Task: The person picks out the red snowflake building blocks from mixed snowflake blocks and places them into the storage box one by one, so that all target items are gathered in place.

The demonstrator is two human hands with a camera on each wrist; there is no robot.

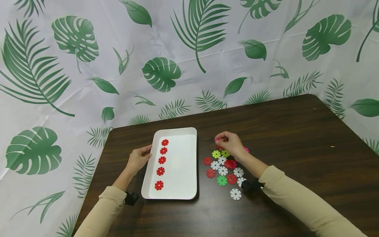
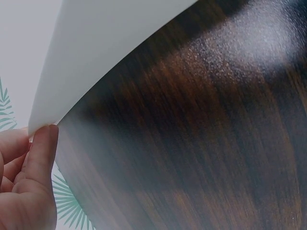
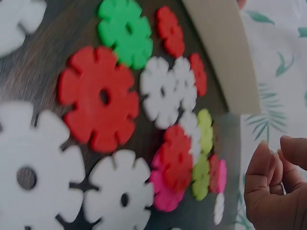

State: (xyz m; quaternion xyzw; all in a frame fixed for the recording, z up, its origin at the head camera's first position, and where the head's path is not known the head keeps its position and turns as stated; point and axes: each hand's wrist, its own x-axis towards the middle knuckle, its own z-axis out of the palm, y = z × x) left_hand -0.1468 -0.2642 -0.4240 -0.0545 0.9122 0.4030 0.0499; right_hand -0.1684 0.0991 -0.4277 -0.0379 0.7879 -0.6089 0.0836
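In the head view a white tray (image 1: 182, 194) lies on the table, with a column of several red notched discs (image 1: 162, 160) along its left side. My left hand (image 1: 138, 159) pinches the tray's left rim; the left wrist view shows its fingertips at the edge. My right hand (image 1: 232, 144) is above the far end of a spread of loose discs. A pink disc (image 1: 217, 140) shows beside its fingertips. In the right wrist view the right hand (image 3: 276, 184) has bent fingers with a gap, no disc visible between them.
Right of the tray lie several white discs (image 1: 235, 194), red discs (image 1: 232, 179), yellow discs (image 1: 216, 154) and a green disc (image 1: 222, 180), some overlapping. The dark wooden table (image 1: 284, 131) meets a leaf-patterned cloth (image 1: 189, 85) behind. A black wrist device (image 1: 251, 185) hangs near the white discs.
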